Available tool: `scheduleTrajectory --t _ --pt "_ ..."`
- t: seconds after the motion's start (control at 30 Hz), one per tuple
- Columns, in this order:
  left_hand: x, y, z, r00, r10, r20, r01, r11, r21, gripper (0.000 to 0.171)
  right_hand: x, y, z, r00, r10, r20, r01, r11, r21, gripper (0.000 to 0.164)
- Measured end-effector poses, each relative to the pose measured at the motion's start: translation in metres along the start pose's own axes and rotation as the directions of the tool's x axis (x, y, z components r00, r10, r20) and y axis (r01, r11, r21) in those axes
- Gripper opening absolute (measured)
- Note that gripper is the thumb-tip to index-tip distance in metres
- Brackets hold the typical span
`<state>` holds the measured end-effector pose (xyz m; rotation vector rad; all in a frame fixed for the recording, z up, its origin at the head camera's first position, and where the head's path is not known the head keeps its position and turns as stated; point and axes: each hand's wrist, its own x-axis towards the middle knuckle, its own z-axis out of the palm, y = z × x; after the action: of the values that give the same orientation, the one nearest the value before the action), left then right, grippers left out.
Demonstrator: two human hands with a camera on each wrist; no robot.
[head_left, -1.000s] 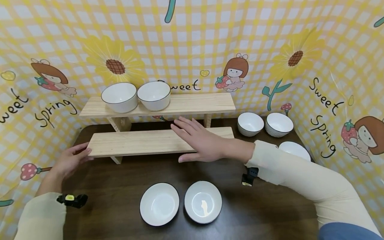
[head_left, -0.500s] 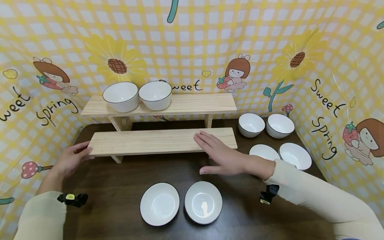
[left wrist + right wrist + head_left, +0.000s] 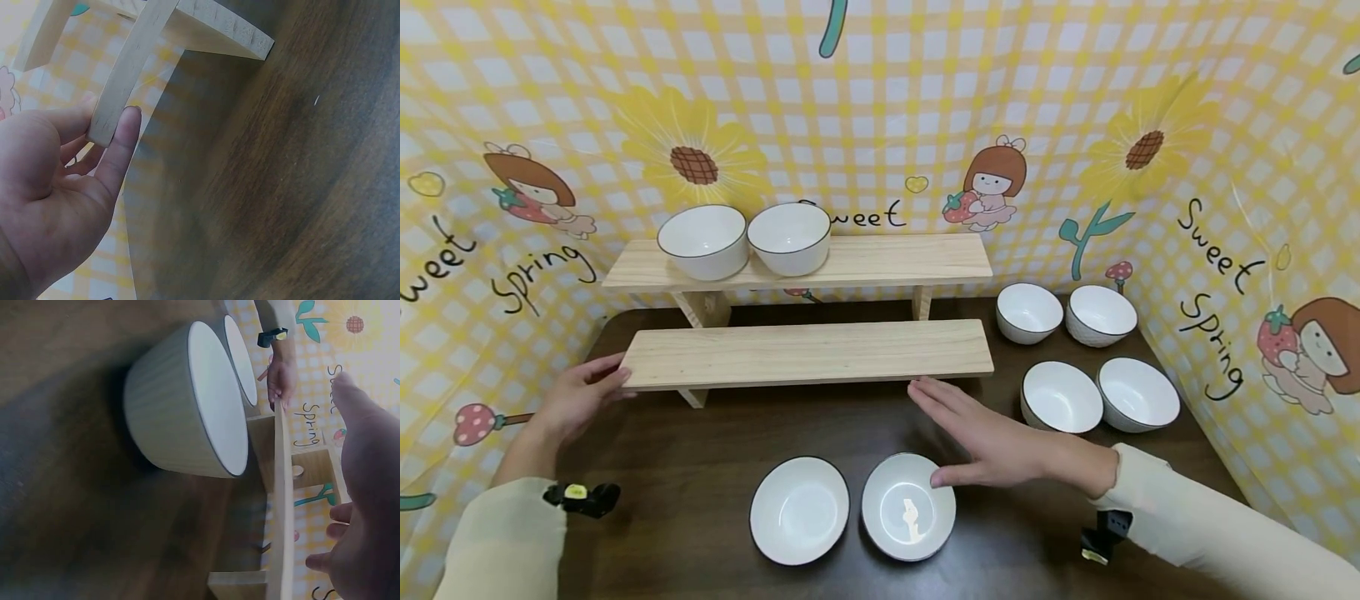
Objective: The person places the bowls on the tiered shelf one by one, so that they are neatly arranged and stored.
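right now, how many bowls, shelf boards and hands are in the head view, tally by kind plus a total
White bowls: 8
Wooden shelf boards: 2
Hands: 2
Total: 12

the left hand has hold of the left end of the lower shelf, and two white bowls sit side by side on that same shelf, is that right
Not quite: the two white bowls sit side by side on the upper shelf, as the head view shows. The left hand does hold the left end of the lower shelf.
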<state>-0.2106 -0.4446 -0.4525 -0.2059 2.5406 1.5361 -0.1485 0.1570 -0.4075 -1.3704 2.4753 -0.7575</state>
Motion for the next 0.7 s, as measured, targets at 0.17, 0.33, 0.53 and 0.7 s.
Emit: scheduleTrajectory --t 0.17,0.33,0.53,0.7 --pt "-0.001 0.000 0.000 1.000 -0.006 -0.002 0.006 1.000 0.000 0.069 -0.011 0.001 0.012 1.000 0.015 0.025 -0.016 0.998 0.063 0.111" --pt "0.000 0.000 -0.001 1.000 -0.011 0.000 0.011 1.000 0.005 0.069 -0.019 0.005 0.027 0.998 0.023 0.050 -0.030 0.988 0.149 0.123" --pt "0.001 0.000 -0.001 1.000 -0.016 -0.005 0.016 1.000 0.001 0.069 -0.021 0.009 0.046 0.998 -0.053 0.021 0.048 0.982 0.184 0.137" --pt "0.001 -0.002 0.000 1.000 -0.020 -0.008 0.020 1.000 -0.010 0.068 -0.018 0.010 0.057 0.997 -0.075 0.003 0.073 0.983 0.167 0.140"
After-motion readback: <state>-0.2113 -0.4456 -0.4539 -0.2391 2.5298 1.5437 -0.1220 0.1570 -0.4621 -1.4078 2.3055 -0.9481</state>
